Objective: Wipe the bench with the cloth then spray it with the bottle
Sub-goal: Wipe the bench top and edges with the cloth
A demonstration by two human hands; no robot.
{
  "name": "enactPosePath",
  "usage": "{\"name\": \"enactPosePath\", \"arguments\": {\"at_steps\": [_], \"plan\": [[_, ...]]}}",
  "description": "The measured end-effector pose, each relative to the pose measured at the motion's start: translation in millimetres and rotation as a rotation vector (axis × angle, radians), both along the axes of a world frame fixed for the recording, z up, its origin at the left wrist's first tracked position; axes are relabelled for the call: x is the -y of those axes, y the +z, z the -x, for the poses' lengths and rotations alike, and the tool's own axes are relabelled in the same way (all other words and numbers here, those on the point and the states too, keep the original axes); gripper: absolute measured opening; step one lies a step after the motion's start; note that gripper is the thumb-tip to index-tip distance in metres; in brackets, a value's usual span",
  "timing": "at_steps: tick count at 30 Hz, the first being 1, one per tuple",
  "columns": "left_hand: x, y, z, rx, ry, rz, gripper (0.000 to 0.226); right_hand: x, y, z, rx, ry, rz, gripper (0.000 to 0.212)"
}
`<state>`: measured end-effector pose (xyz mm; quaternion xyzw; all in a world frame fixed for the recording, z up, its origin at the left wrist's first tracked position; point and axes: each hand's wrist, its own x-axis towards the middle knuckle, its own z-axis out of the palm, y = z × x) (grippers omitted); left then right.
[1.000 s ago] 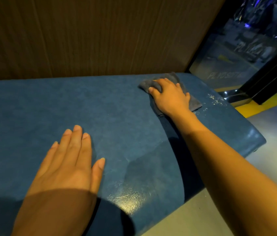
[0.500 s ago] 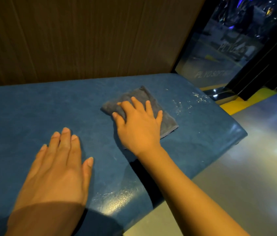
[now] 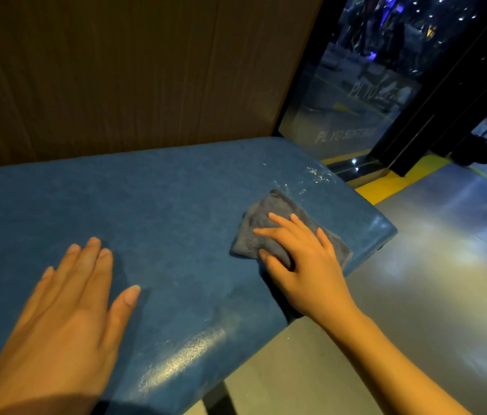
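A blue padded bench [image 3: 176,199] fills the lower left of the head view. A folded grey cloth [image 3: 261,223] lies near the bench's front right corner. My right hand [image 3: 305,265] presses flat on the cloth, fingers spread over it, thumb along its near edge. My left hand [image 3: 68,313] rests flat on the bench at the lower left, fingers apart, holding nothing. Wet droplets glisten on the bench's far right corner, and a damp sheen shows near the front edge. No spray bottle is in view.
A brown wood-grain wall [image 3: 131,73] backs the bench. To the right stand a glass panel [image 3: 353,109] with faint lettering and a black frame. Grey floor [image 3: 434,295] with a yellow strip [image 3: 398,181] lies beyond the bench's right end.
My right hand slid the cloth from the far right corner toward the bench's middle, then right toward the front right corner. My left hand stayed flat in place.
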<state>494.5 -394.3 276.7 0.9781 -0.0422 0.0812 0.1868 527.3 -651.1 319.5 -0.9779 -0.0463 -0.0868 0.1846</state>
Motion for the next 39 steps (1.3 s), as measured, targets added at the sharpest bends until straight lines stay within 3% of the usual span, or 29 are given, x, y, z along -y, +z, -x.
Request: {"name": "enactPosePath", "arguments": {"at_steps": [3,7,9,11,16,20,25,31,39], "plan": [[2.5,15.4,8.7,-0.025,-0.15,-0.036,0.079,20.7,-2.2,-4.7,0.062,-0.058,0.006,0.055],[14.3,36.4,8.7,0.025,-0.314,-0.056,0.07,24.6,0.4,-18.1,0.01,-0.081,0.015,0.054],[32.5,50.2,-7.2,0.062,-0.357,-0.193,0.077,22.9,4.7,-23.6,-0.045,-0.09,0.027,0.043],[56.1,51.9,-33.3,0.185,-0.337,-0.169,0.084,22.5,7.2,-25.8,-0.075,-0.094,0.035,0.036],[85.1,30.7,-73.5,0.05,-0.372,-0.291,0.082,16.5,7.7,-30.6,-0.12,-0.103,0.044,0.04],[87.0,22.5,-74.6,0.009,-0.298,-0.226,0.114,1.2,9.2,-53.9,-0.15,-0.041,0.098,0.044],[87.9,16.0,-79.1,0.046,-0.264,-0.251,0.077,-30.2,5.6,-91.6,-0.127,-0.019,0.107,0.044],[87.6,12.0,-77.9,0.006,-0.227,-0.308,0.07,-45.2,1.9,-136.6,-0.097,-0.11,0.071,0.042],[85.9,14.1,-78.5,0.089,-0.225,-0.335,0.068,-19.0,5.5,-186.2,-0.083,-0.135,0.077,0.036]]}}
